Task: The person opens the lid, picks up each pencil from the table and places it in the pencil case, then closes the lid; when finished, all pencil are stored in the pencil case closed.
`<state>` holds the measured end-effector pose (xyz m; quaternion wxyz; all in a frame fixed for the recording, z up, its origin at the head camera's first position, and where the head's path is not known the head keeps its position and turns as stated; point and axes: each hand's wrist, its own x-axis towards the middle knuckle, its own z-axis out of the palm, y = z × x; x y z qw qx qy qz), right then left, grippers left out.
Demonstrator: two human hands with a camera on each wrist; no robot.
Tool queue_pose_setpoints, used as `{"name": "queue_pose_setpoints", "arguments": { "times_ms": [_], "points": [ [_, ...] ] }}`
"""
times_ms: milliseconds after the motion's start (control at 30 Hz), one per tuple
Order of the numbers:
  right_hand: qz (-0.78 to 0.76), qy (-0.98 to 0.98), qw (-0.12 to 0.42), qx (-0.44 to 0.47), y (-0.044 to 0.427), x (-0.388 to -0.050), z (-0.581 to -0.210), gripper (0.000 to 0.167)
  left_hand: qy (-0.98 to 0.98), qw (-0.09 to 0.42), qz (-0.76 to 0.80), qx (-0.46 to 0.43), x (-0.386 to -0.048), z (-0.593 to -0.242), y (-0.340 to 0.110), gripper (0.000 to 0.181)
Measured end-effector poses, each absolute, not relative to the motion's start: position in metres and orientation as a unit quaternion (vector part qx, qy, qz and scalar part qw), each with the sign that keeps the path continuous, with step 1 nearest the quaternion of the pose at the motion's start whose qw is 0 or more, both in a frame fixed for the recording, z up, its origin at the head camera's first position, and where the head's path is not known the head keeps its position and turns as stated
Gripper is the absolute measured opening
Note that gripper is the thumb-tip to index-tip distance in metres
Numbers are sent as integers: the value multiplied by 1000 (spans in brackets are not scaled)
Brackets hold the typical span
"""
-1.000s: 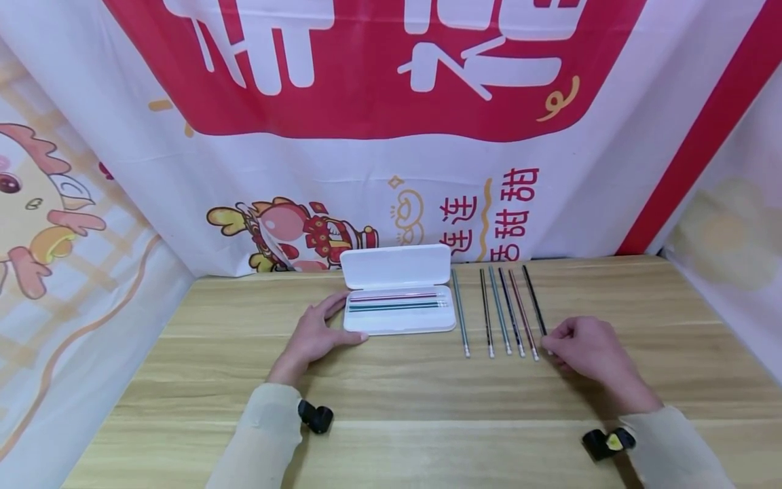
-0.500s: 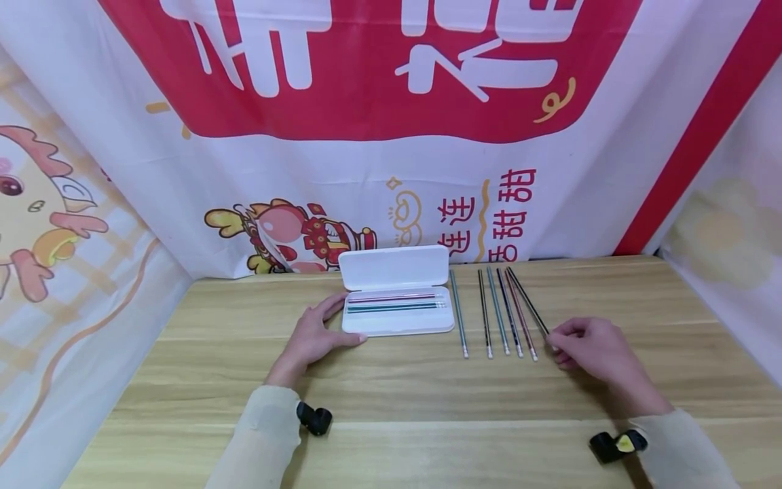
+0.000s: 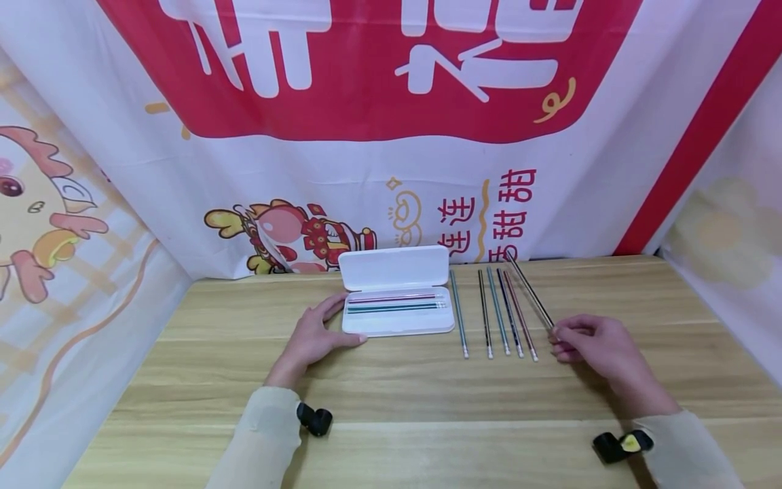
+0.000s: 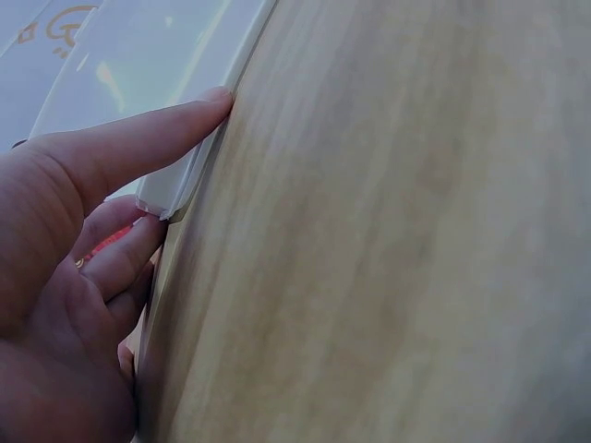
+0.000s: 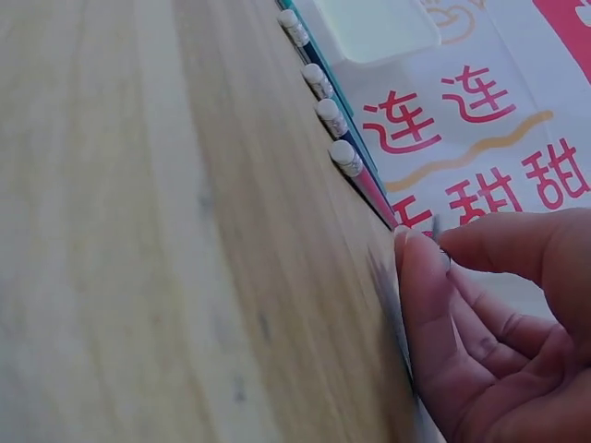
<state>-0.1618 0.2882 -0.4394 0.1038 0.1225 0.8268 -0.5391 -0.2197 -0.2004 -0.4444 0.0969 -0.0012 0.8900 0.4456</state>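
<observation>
In the head view, an open white pencil case (image 3: 400,326) lies at the back of the table, with a reddish pencil (image 3: 394,297) and green pencils (image 3: 394,307) inside. My left hand (image 3: 311,336) holds its left end, thumb along the front edge and fingers round the left side; the left wrist view shows that thumb (image 4: 138,148) against the rim. Between thumb and fingertips, my right hand (image 3: 589,343) pinches a dark, shiny pencil (image 3: 530,291) by its near end. Its far end is raised and points toward the backdrop. The right wrist view shows the pinching hand (image 5: 499,341) close up.
Right of the case lie a blue-green pencil (image 3: 459,316), a black one (image 3: 485,316), another blue-green one (image 3: 498,312), a dark blue one (image 3: 513,314) and a red one (image 3: 521,316), white erasers toward me. A printed cloth (image 3: 391,176) hangs behind the wooden table (image 3: 427,401).
The dark pencil lay on the table at my right fingertips; its far end has swung left and then lifted. My right hand has shifted slightly right. The left hand and case stay put.
</observation>
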Motion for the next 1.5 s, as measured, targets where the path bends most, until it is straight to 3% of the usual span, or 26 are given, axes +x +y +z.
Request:
{"name": "queue_pose_setpoints", "arguments": {
  "times_ms": [767, 1500],
  "points": [
    [-543, 835, 45, 79, 273, -160, -417, 45, 894, 98, 437, -7, -220, -442, -200, 98],
    [-442, 892, 75, -62, 206, -206, -402, 18, 890, 96, 446, -7, -216, -440, -197, 96]
  ]
}}
